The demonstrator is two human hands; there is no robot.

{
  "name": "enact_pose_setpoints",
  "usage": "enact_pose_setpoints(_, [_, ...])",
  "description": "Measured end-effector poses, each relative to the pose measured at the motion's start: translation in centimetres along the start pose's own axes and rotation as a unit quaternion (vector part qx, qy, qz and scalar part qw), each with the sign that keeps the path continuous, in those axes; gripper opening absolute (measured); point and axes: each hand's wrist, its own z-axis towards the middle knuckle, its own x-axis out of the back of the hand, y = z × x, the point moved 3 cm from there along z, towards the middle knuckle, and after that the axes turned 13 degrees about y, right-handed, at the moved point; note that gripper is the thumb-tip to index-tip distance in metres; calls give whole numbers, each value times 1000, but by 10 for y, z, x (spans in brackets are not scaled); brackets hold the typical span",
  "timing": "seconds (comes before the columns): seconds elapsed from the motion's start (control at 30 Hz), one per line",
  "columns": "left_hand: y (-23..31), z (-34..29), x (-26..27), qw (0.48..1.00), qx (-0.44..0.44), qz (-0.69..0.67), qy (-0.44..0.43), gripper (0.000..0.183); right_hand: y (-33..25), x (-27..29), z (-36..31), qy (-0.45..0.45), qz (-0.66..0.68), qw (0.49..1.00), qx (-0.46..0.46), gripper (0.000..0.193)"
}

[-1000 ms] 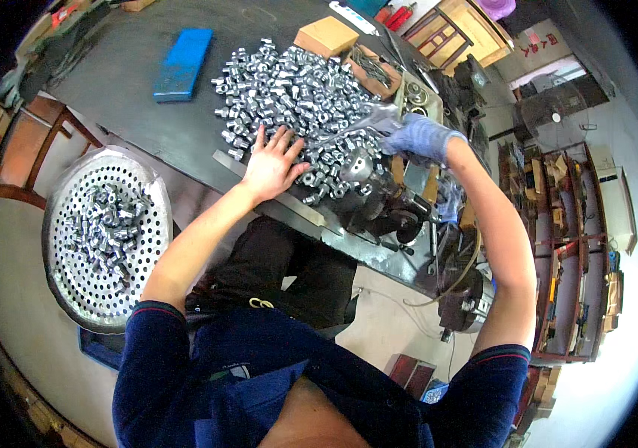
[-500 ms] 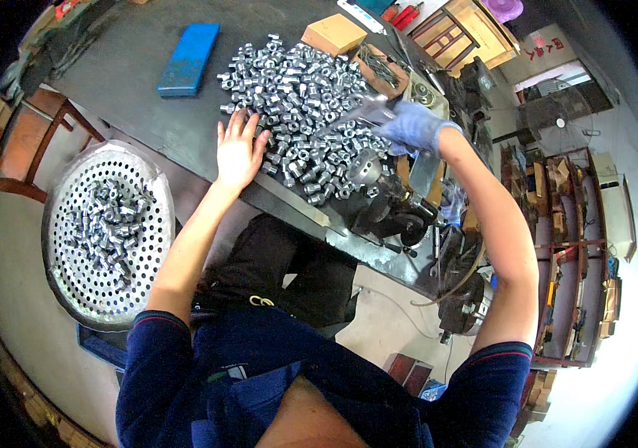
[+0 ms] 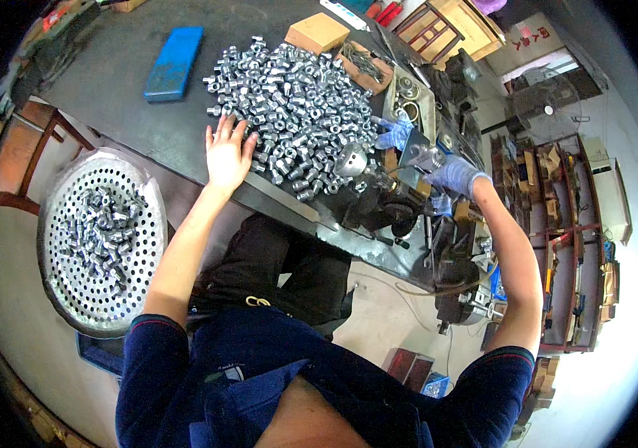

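Shiny, faceted metal fittings (image 3: 293,112) heaped on the smooth dark surface (image 3: 113,97).
Bare left grip (image 3: 228,158) spread wide, empty, at the heap's edge; knit-gloved right grip (image 3: 455,175) beside a grey metal piece (image 3: 425,156), its hold unclear.

The bare left hand (image 3: 227,158) lies palm down, fingers (image 3: 223,128) spread and pointing away from the body, its left forearm (image 3: 192,235) reaching forward. The right forearm (image 3: 512,243) angles inward from a bent elbow (image 3: 530,299); the gloved right hand (image 3: 456,176) is curled, fingertips unclear.

Navy sleeves (image 3: 151,373), pale blue glove (image 3: 457,176)
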Motion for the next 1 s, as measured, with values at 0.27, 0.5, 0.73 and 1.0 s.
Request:
enact_pose_setpoints(0.27, [-4, 0, 1, 1000, 8, -3, 12, 36, -25, -6, 1, -57, 49, 997, -5, 44])
enact_pose_setpoints(0.5, [-2, 2, -5, 999, 13, -38, 29, 34, -83, -15, 69, 67, -103, 942, 313, 32])
enact_pose_setpoints(0.73, [-5, 1, 2, 999, 6, -26, 24, 34, -178, 27, 33, 33, -62, 983, 167, 55])
enact_pose_setpoints(1.0, [0, -1, -4, 999, 12, -32, 31, 32, -76, 40, 4, 81, -50, 992, 78, 57])
